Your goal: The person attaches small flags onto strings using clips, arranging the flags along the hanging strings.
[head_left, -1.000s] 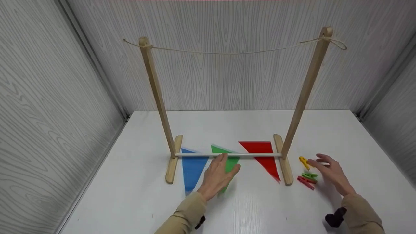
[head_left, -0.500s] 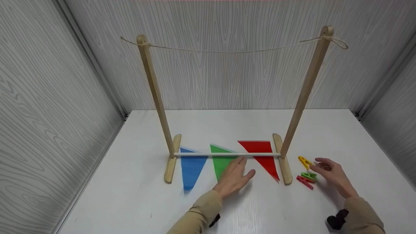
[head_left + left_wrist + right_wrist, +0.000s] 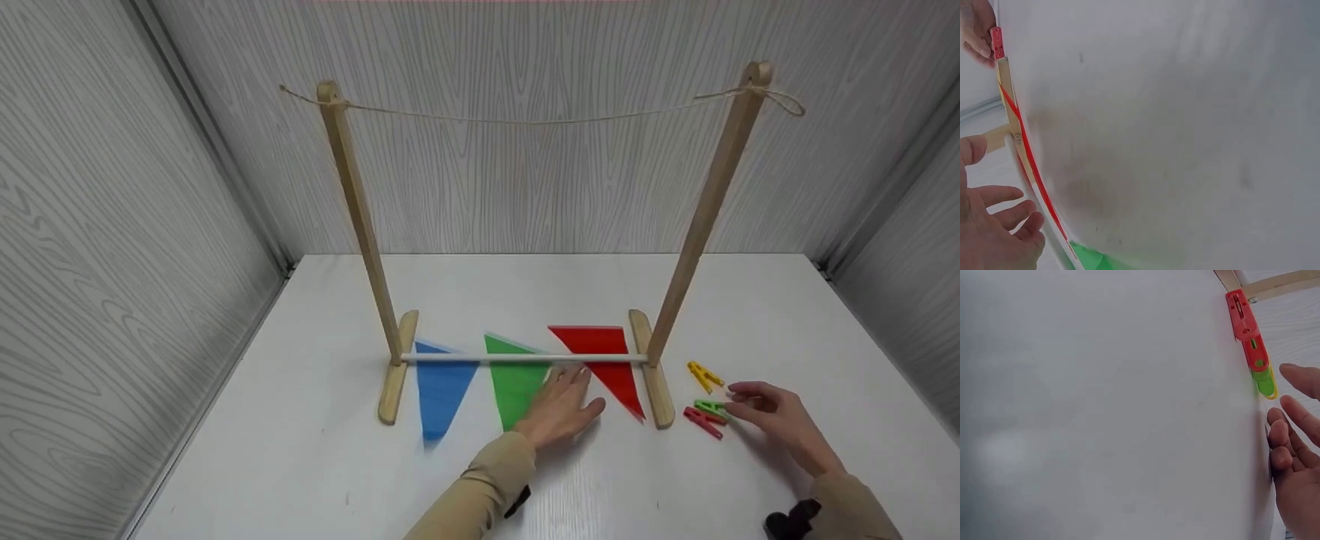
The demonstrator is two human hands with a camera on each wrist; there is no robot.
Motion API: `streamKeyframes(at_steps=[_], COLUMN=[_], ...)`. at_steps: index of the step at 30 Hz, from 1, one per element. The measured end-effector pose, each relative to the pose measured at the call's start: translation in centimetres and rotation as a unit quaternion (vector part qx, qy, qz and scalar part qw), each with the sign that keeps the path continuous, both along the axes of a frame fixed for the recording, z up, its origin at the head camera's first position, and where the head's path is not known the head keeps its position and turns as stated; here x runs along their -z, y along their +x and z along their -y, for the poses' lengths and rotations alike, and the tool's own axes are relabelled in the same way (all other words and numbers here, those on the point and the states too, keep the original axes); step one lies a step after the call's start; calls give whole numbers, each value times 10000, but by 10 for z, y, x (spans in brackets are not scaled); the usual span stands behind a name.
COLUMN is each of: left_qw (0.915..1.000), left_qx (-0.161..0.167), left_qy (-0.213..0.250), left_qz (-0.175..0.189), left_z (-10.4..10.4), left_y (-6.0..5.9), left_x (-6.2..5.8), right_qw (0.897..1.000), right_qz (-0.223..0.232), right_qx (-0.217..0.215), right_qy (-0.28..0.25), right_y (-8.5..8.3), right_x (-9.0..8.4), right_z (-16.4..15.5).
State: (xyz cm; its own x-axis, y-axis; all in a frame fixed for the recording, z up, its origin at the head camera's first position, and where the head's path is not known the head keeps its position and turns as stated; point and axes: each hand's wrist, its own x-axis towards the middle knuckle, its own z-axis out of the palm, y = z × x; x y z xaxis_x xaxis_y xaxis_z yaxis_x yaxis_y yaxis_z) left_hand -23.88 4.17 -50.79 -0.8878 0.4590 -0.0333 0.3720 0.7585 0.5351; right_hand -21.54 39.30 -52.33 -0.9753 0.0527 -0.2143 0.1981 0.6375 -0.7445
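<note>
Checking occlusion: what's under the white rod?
Parts of the blue flag, green flag and red flag, on the table. The white rod covers a narrow strip of each; whether it touches them can't be seen.

A string (image 3: 525, 122) spans the post tops of the stand (image 3: 698, 232); below, three pennants (image 3: 512, 390) lie in a row on the surface (image 3: 525, 292), under the stand's crossbar (image 3: 450, 358). A wall (image 3: 525, 195) rises behind the stand. Right of it lie clothes pegs (image 3: 703, 420) — the right hand (image 3: 784, 424) just beside them — while the left hand (image 3: 559, 409) is just before the crossbar.
</note>
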Motion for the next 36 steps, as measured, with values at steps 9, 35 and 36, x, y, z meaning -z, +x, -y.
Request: streamKeyframes(at_steps=[9, 35, 36], left_qw=[9991, 9856, 9841], left_qx=[102, 621, 672], left_qy=[-300, -1523, -1566], left_qz=[277, -402, -492], left_z=[-4, -5, -4], left_y=[0, -3, -3], left_x=[4, 4, 4], right_qw=[9999, 9997, 9997], right_qz=[110, 73, 69], right_qx=[-112, -204, -196], right_qy=[16, -118, -129], right_y=[6, 7, 7], right_x=[3, 2, 2], right_z=[-2, -5, -5])
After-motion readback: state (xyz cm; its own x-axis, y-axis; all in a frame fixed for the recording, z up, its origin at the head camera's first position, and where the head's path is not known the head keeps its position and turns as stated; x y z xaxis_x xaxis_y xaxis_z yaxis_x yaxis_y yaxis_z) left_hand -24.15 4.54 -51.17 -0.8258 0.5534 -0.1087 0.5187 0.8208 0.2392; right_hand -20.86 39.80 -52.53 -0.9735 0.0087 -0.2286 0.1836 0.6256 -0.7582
